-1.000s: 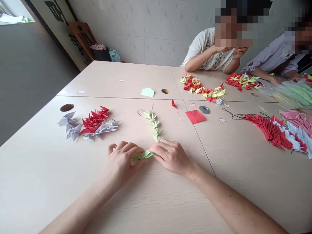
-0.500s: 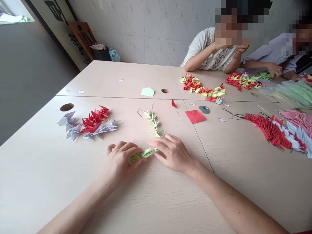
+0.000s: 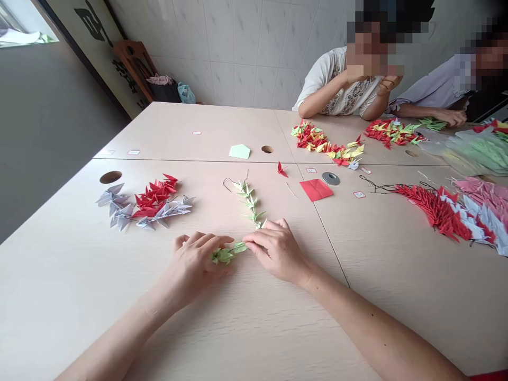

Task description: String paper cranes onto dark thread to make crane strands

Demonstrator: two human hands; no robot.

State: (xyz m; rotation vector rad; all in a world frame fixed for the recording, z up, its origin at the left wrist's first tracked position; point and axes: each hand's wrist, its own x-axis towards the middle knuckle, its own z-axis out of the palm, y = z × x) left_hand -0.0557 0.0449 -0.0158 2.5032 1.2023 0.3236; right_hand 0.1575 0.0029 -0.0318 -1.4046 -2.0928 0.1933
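Observation:
A string of pale green folded-paper cranes (image 3: 250, 202) lies curved across the middle of the table, its upper end showing a loop of dark thread. My right hand (image 3: 278, 248) pinches the string at its bend, thumb against fingertips. On the left, my left hand (image 3: 202, 259) curves loosely beside the lower end, thumb and fingers apart around the green cranes there. Part of the string is hidden behind my right fingers. Farther left lies another string of red cranes (image 3: 154, 198) and pale lilac cranes (image 3: 122, 216).
A red paper square (image 3: 316, 190), a single red crane (image 3: 281, 170) and a grey metal ring (image 3: 330, 178) lie beyond my right hand. Red and white crane strings (image 3: 440, 214) are at the right. Across the table sit two people, near multicoloured strings (image 3: 325, 144) and clear plastic bags (image 3: 472, 151).
My right fingers have closed into a pinch on the green string. My left fingers have loosened, and more of the lower green cranes shows between the hands.

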